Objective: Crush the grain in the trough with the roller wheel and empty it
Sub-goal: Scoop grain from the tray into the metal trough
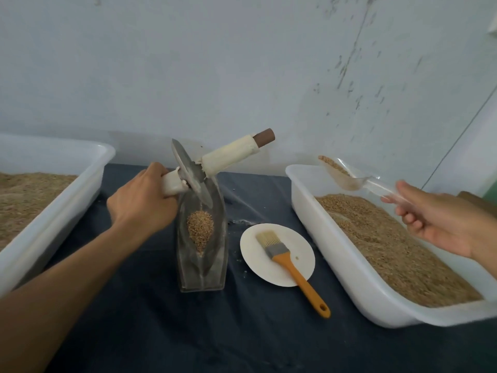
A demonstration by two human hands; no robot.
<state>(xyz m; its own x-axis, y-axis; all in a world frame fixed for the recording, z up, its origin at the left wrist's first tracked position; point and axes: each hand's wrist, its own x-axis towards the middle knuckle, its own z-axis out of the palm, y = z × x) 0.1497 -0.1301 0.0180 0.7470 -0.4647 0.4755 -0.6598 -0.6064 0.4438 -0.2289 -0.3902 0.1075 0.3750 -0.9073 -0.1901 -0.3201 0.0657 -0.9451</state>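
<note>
The roller wheel [191,172], tilted at the far end of the trough [201,238] w/ grain [200,230] mid-worktop, was clamped by the left hand [139,196] at its near handle (prob. heavy, stiff), while a scoop [349,176] was pinched by the right hand [435,219].

So there's a dark blue cloth [166,332] over the table, with a few loose crumbs on it. Toward the right side sits a small white round plate [301,249], and a paintbrush-style brush [289,261] lies across it: pale bristles on the plate, orange handle sticking out over the rim toward the front edge, with a hang hole at its end. Behind the back edge is a pale blue-grey wall [215,63], scuffed with dark chipped spots on its right half.
</note>
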